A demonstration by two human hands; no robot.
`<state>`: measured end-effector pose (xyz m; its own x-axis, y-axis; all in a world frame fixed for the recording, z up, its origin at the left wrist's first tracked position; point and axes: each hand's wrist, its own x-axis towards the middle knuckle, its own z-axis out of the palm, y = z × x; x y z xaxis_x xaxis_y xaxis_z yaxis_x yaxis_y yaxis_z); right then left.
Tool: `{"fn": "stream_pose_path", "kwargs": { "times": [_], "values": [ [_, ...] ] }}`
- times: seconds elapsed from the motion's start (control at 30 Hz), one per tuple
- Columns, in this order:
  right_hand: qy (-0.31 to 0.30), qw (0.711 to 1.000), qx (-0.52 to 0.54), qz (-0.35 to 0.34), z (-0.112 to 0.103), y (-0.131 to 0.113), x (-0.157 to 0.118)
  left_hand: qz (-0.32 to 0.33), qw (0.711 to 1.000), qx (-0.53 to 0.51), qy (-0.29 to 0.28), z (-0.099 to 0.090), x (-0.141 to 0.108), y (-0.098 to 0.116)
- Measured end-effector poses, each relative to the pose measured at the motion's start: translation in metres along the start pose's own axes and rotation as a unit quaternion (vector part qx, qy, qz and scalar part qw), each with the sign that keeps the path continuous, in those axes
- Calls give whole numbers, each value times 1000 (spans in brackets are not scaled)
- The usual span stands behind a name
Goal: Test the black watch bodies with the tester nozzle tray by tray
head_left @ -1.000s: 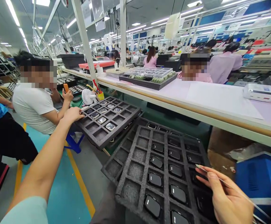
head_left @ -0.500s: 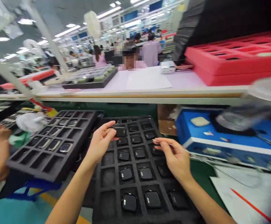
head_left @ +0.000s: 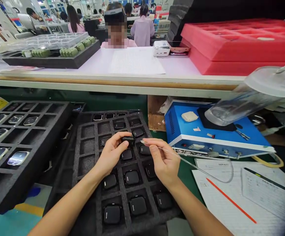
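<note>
A small black watch-like device [head_left: 128, 141] is pinched between the thumb and fingers of my left hand [head_left: 110, 152], over a black foam tray [head_left: 77, 157]. My right hand [head_left: 164, 160] grips a thin clear tube [head_left: 194, 166] close to its pale tip, which points at the device without visible contact. Beneath both hands, compartments of the tray hold several similar black devices [head_left: 138, 205], while others in its left column hold nothing. The tube curves away to the right, over papers.
At left stands another foam tray [head_left: 44, 131] with several silvery watch cases. A blue box [head_left: 221, 139] carries a clear cylinder [head_left: 227, 105]. Papers [head_left: 221, 196] lie at right under a red stick [head_left: 231, 200]. Red foam trays [head_left: 231, 55] rest on the shelf [head_left: 90, 82]; a person [head_left: 119, 42] faces it.
The view has swung right and become sharper. My left hand has brought the held device nearer to the tube tip in my right hand. Both hands keep their grips.
</note>
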<state>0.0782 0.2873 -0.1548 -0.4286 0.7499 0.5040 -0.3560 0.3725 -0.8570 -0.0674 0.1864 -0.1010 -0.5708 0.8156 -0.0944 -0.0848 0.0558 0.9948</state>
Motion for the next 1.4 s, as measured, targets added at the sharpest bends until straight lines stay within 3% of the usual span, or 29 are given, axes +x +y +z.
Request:
{"fn": "stream_pose_path", "kwargs": {
  "times": [0.3, 0.57, 0.83, 1.4],
  "values": [
    [-2, 1000, -1, 8, 2, 0, 1, -31, 997, -55, 44, 3, 0, -13],
    [-56, 998, -26, -18, 0, -2, 5, -4, 999, -16, 32, 9, -2, -14],
    [-52, 998, -30, -14, -1, -3, 6, -19, 999, -47, 9, 8, -2, -11],
    [-52, 998, -42, -11, -1, -4, 7, -16, 999, -25, 25, 10, -1, -11]
  ]
}}
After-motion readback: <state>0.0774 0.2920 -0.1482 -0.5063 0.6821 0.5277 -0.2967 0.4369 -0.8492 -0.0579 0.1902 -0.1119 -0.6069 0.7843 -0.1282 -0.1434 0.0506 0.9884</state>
